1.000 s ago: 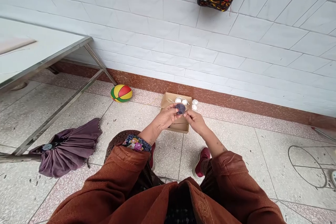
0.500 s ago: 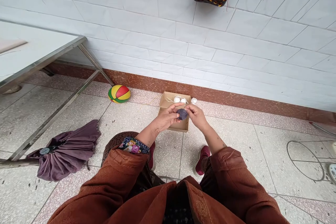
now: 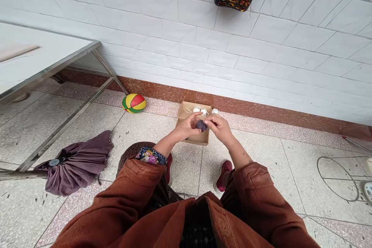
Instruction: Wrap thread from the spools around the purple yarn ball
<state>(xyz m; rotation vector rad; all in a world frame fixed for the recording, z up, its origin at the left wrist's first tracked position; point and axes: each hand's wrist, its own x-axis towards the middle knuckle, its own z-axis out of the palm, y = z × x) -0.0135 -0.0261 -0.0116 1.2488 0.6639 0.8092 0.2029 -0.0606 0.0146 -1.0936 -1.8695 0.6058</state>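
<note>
A small dark purple-grey ball of yarn [image 3: 201, 125] sits between the thumb and fingers of my left hand [image 3: 186, 127], which is closed around it. At the ball's right side, my right hand [image 3: 219, 127] pinches with thumb and forefinger; a strand of yarn there is too fine to make out clearly. Both hands are above an open cardboard box [image 3: 197, 140] on the floor. White balls of yarn [image 3: 196, 109] with loose strands lie at the box's far end, and another white ball [image 3: 215, 111] is just outside its right corner.
A red, yellow and green ball [image 3: 134, 103] rests by the wall. To the left are a metal-framed table [image 3: 69, 52] and a folded purple umbrella [image 3: 78, 162]. A black basket [image 3: 236, 2] hangs on the tiled wall. A wire stand [image 3: 338, 178] lies at right.
My right hand has turned slightly and shifted a little to the right of the yarn ball. The ball has turned a little in my left hand. The view has shifted slightly.
</note>
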